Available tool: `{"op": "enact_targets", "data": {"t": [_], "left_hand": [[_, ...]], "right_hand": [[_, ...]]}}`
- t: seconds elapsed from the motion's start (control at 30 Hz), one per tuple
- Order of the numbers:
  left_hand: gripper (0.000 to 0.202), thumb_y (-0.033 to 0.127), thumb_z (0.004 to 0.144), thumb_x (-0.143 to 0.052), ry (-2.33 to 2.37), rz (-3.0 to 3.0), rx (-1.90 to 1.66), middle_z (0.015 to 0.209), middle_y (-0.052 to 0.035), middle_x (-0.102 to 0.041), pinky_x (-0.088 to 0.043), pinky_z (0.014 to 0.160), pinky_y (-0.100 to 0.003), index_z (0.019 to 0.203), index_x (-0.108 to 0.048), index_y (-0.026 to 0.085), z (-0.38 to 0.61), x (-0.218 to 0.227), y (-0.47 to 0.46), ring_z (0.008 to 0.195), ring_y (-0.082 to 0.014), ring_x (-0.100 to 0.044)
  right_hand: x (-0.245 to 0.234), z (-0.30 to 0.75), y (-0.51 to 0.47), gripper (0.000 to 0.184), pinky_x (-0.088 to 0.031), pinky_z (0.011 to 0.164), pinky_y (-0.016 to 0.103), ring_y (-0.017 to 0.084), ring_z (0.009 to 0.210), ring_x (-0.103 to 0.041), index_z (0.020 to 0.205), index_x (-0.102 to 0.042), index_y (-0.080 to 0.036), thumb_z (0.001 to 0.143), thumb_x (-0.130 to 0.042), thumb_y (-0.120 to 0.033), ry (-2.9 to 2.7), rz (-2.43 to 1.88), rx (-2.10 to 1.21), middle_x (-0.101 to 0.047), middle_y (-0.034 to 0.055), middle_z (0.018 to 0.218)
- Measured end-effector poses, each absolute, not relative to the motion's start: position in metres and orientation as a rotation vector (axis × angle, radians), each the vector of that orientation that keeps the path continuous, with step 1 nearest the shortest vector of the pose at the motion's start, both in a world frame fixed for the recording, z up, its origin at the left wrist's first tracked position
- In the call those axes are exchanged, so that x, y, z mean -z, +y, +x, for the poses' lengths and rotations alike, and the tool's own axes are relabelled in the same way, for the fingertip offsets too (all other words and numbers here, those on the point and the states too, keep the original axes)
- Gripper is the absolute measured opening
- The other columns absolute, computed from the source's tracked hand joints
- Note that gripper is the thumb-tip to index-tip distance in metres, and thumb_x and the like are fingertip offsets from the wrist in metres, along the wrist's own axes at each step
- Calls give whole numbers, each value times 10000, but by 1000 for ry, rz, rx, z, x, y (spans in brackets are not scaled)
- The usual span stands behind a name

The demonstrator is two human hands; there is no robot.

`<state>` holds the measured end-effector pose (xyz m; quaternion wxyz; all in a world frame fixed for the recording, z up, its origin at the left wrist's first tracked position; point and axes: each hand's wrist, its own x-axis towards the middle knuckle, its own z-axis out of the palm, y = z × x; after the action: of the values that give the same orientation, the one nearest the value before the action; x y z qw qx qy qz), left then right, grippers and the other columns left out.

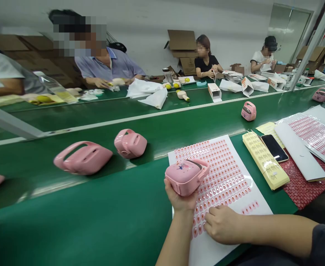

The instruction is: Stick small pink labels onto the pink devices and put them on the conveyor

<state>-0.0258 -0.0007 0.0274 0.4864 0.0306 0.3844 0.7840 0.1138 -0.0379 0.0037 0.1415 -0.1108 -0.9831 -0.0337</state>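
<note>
My left hand [180, 197] holds up a small pink rounded device with a carry handle [183, 177], its face printed with a dark blue figure. Beneath it lies a white sheet of pink oval stickers [220, 166], set in rows. My right hand [223, 223] rests on the sheet's lower part, fingers curled and pressed together at the edge of the sticker rows. Whatever its fingertips pinch is hidden. A few loose stickers [250, 207] sit apart from the rows, just above my right wrist.
Several similar pink devices [130, 143] stand along the green conveyor belt [162, 125]. To the right are a yellow label stack [264, 160], a phone [274, 147], a folded white card [301, 151] and red bubble wrap [299, 186]. Across the belt, several people sit among boxes and papers.
</note>
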Motion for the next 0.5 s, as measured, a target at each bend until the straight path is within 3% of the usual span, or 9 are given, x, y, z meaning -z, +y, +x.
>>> {"op": "enact_targets", "data": {"t": [0.3,0.4,0.5], "left_hand": [[546,667,693,-504,730,212,-1824,1026,-48,-672,-546,736,-342,1057,-590,269,-35,5,-1,950,-230,-608],[585,674,723,-463,619,325,-1787,1093,-55,-663,-529,811,-335,1142,-556,277,-37,10,-3,1026,-229,-595],[531,579,771,-500,453,319,-1820,1066,-67,-685,-534,808,-320,1192,-535,257,-37,10,-5,995,-226,-624]], "right_hand": [[17,104,-25,188,-278,418,249,137,525,-450,589,-480,-183,773,-476,-148,-2599,-147,218,-485,11,566],[8,100,-16,203,-299,422,251,136,518,-437,572,-467,-187,775,-473,-182,-2472,-236,184,-477,10,547],[-17,103,2,187,-354,466,247,138,550,-452,607,-484,-184,790,-446,-163,-2187,-476,37,-507,17,574]]}}
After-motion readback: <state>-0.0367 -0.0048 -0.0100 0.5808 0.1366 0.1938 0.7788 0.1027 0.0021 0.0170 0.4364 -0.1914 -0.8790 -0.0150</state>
